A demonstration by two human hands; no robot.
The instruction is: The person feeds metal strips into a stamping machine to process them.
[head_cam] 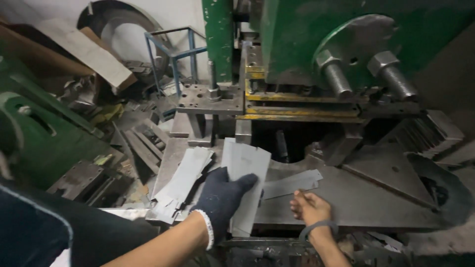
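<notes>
Dull grey sheet-metal plate (245,183), dark knitted cloth glove (221,198), chipped green-painted steel press (297,34), matt worn steel table (366,198).

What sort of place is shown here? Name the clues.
Probably a metal-stamping workshop: a green press with large bolts, cut metal sheets on its bed, and a gloved left hand holding a sheet.

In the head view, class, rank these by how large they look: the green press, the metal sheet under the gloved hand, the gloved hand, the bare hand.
1. Green press, by far.
2. Metal sheet.
3. Gloved hand.
4. Bare hand.
The glove and nearness to the camera may flatter the gloved hand, so the last two are unsure.
</notes>
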